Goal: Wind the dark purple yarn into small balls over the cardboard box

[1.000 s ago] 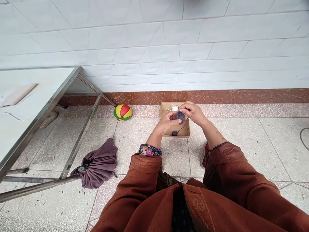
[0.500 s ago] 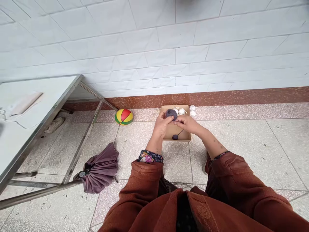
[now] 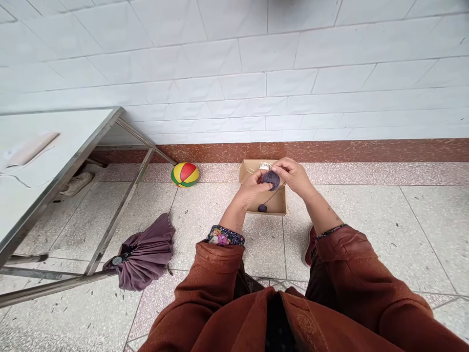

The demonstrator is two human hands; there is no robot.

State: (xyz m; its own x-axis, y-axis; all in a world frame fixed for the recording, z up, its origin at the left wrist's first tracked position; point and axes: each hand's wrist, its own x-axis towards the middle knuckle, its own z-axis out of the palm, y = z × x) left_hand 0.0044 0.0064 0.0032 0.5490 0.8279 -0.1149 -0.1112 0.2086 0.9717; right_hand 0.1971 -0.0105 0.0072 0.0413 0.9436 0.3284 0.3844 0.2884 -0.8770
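Observation:
A ball of grey-purple yarn (image 3: 270,180) is held over the cardboard box by my left hand (image 3: 252,189), its fingers and thumb closed around the ball's left side. At the top of that ball, my right hand (image 3: 293,177) pinches with thumb and forefinger at the yarn; the strand itself is too fine to follow there. A smaller dark ball of yarn (image 3: 262,208) lies in the front of the box (image 3: 275,208). From it a dark strand slants up toward my right hand. Behind my hands, a white ball of yarn (image 3: 264,166) in the box is partly hidden.
The box stands on the speckled floor near the tiled wall (image 3: 242,88). To the left are a multicoloured ball (image 3: 185,174), a metal-framed table (image 3: 66,146) and a folded purple umbrella (image 3: 148,254) by its legs. A shoe (image 3: 76,185) shows beneath the table.
My right hand has moved from the ball's lower right side up to its top. The yarn ball has shifted right and turned in my left hand. The dark strand now stretches up from the box.

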